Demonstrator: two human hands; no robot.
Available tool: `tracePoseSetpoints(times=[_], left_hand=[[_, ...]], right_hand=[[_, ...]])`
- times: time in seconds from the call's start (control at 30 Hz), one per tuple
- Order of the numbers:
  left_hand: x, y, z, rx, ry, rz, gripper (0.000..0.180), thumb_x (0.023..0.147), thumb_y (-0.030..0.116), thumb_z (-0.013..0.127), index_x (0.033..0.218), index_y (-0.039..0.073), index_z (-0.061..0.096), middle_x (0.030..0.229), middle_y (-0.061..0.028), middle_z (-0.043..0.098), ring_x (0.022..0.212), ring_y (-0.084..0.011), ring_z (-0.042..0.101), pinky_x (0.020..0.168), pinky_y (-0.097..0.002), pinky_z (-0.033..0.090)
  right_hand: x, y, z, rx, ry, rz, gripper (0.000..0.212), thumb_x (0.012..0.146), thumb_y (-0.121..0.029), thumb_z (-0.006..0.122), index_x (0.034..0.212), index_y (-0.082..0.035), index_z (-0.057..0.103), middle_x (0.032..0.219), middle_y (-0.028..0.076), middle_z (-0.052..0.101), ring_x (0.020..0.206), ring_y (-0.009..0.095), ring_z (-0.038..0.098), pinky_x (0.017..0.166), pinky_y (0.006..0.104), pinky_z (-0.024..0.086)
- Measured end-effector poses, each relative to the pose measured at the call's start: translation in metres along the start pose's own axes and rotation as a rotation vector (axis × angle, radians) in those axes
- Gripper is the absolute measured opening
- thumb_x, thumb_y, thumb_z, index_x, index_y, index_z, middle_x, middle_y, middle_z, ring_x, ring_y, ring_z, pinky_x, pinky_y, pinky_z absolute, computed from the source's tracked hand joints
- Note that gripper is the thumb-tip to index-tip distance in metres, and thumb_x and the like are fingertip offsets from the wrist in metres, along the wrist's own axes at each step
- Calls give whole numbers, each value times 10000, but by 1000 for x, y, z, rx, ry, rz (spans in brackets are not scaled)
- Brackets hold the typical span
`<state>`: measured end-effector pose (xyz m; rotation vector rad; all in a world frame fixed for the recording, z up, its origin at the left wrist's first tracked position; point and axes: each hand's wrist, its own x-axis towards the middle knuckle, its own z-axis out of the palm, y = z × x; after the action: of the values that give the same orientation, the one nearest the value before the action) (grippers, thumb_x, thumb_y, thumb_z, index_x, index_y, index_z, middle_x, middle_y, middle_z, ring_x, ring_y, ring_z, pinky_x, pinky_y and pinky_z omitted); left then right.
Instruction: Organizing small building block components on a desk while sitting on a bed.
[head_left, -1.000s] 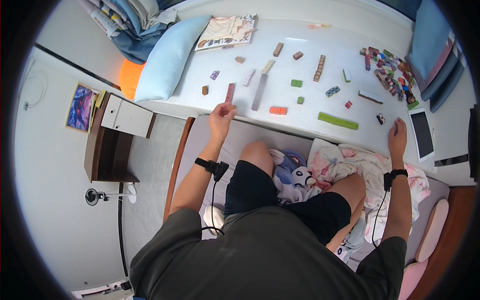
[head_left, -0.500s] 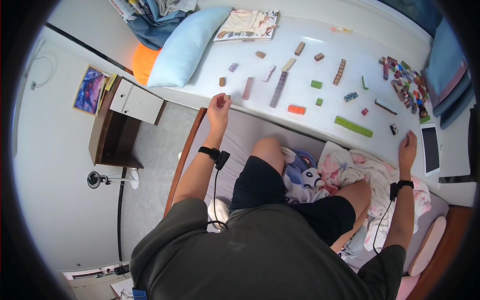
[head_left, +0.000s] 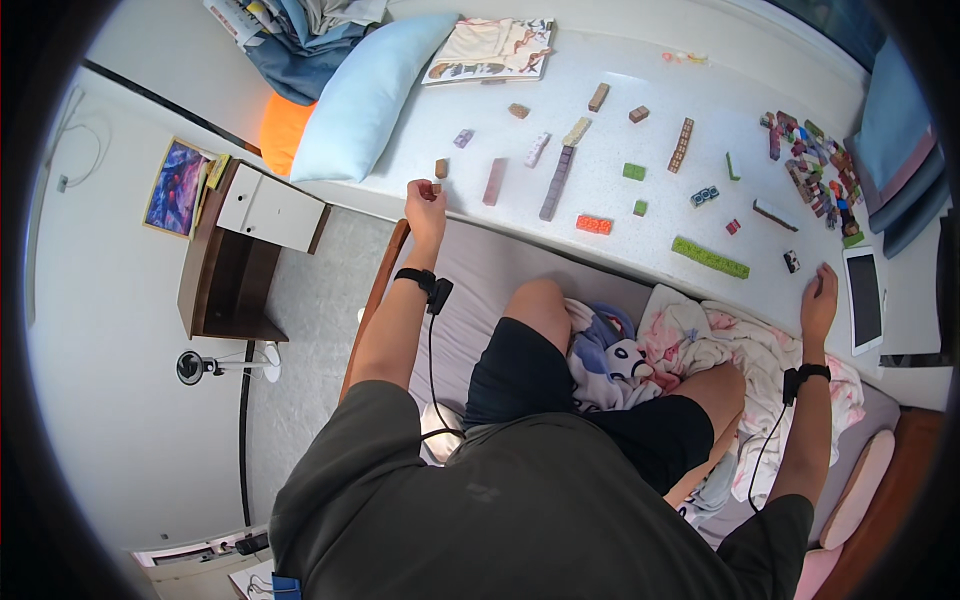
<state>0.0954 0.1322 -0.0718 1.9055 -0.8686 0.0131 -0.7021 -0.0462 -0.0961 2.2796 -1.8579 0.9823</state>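
My left hand point(head_left: 427, 212) is at the near left edge of the white surface, fingers pinched on a small tan block point(head_left: 437, 188). Just beyond the fingertips stands a brown block point(head_left: 441, 168). To the right of it lie a long pinkish block strip point(head_left: 494, 182) and a grey-purple strip point(head_left: 556, 185). My right hand point(head_left: 819, 304) rests on the near right edge, its fingers loosely bent and apart from the thumb, with nothing visible in them. Beside it lies a white tablet with a dark screen point(head_left: 864, 300); a small black-and-white block point(head_left: 791, 261) sits just past the fingers.
An orange block point(head_left: 594, 225), a long green strip point(head_left: 710, 257) and several other blocks are spread across the surface. A mixed block pile point(head_left: 815, 165) lies at the far right. A blue pillow point(head_left: 375, 100) and a book point(head_left: 490, 62) are at the far left. Blankets point(head_left: 690, 340) cover the bed.
My left hand has moved slightly left with the tan block, which now sits close to the brown block. The head view has shifted a little; my right hand stays in place.
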Motion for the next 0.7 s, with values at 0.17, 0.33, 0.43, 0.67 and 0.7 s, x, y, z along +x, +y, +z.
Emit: tracePoseSetpoints(times=[0.17,0.33,0.43,0.67,0.7], left_hand=[[12,-6,6,103,-158,-44,332,807,44,835,1077,5,646,887,-97,723,792,-201,692,750,-339,574],[26,-29,5,85,-197,-123,397,786,110,885,1100,24,657,852,-73,713,784,-189,684,742,-338,575],[27,-29,2,76,-239,-129,458,785,148,902,1147,27,649,852,-71,711,786,-186,682,745,-340,578],[25,-20,0,222,-164,-16,505,859,137,825,1285,-9,594,904,-140,744,837,-275,731,763,-398,586],[27,-21,0,220,-164,-16,505,859,137,825,1285,-9,594,904,-140,744,837,-275,731,763,-398,586]], right_hand=[[-1,1,-1,-31,-4,-16,274,987,-33,551,1227,45,659,1386,187,648,1257,388,621,1079,420,494],[1,1,1,-10,-8,-38,290,979,-27,547,1244,39,647,1391,184,643,1261,387,618,1082,424,495],[1,0,1,-10,-10,-26,295,976,-25,545,1247,36,644,1393,183,642,1261,387,617,1084,425,495],[2,2,1,-23,-11,-18,290,977,-27,540,1236,49,646,1404,181,637,1258,387,619,1083,421,498],[1,2,2,-24,-10,-19,290,977,-27,540,1236,49,646,1404,181,637,1258,387,619,1083,421,498]])
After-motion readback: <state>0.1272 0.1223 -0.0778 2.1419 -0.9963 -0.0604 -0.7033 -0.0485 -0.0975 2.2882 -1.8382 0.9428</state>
